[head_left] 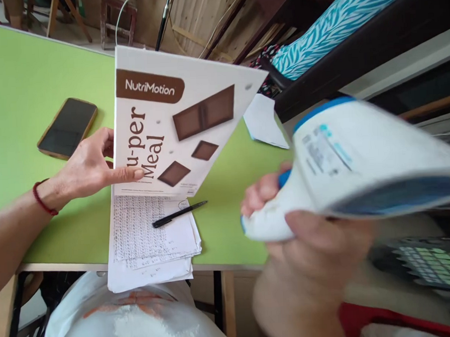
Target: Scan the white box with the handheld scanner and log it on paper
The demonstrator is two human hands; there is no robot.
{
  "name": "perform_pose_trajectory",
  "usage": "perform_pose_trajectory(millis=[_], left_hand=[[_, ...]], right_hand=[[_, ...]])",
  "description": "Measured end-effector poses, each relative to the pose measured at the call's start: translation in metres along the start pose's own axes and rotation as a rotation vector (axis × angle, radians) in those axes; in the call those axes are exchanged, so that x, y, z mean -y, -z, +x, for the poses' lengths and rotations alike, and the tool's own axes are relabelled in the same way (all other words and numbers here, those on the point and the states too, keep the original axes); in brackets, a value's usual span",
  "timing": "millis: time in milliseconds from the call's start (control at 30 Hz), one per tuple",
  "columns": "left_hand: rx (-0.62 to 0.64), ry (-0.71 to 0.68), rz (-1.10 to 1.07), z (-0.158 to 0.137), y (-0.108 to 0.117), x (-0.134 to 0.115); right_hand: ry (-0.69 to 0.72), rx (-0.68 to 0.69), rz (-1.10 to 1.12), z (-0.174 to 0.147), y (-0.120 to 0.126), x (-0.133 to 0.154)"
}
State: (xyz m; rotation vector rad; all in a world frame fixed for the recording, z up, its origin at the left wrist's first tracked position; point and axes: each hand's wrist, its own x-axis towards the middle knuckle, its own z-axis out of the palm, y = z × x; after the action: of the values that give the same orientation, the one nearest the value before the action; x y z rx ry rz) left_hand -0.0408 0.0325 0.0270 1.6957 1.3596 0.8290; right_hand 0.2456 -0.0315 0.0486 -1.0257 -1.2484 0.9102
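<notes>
My left hand [92, 163] grips the lower left edge of a white NutriMotion carton [157, 111], thumb across its front face and fingers behind. The carton stands tilted above the green table, its printed face with brown chocolate pieces towards me. My right hand [312, 244], smeared by motion, is wrapped around the handle of a white-and-blue gun-shaped device [360, 151] with a flared head and a small label. This device is held to the right of the carton, apart from it. Beneath the carton lie handwritten sheets [145, 233] with a black pen [178, 214] on top.
A phone [68, 127] lies on the green table [15, 134] beyond my left hand. A folded white paper [266, 121] rests near the table's right edge. At lower right is a keyboard-like object [437, 263], partly blurred. Wooden stools [121, 18] stand behind the table.
</notes>
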Motion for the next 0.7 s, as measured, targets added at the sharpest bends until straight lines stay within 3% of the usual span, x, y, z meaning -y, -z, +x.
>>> perform_pose_trajectory(millis=[33,133,233,433,700], left_hand=[[0.012,0.014,0.010,0.000,-0.002,0.001],[0.032,0.052,0.061,0.000,-0.008,0.005],[0.051,0.059,0.057,0.000,-0.011,0.002],[0.054,0.108,0.117,0.001,-0.013,-0.005],[0.089,0.019,-0.019,0.004,-0.014,0.007]], right_hand=[[-0.128,0.083,0.153,-0.014,-0.011,0.002],[-0.423,0.107,0.414,-0.051,-0.042,-0.005],[-0.579,0.125,0.504,-0.068,-0.060,-0.019],[-0.585,0.099,0.463,-0.063,-0.065,-0.031],[-0.591,0.138,0.492,-0.065,-0.068,-0.038]])
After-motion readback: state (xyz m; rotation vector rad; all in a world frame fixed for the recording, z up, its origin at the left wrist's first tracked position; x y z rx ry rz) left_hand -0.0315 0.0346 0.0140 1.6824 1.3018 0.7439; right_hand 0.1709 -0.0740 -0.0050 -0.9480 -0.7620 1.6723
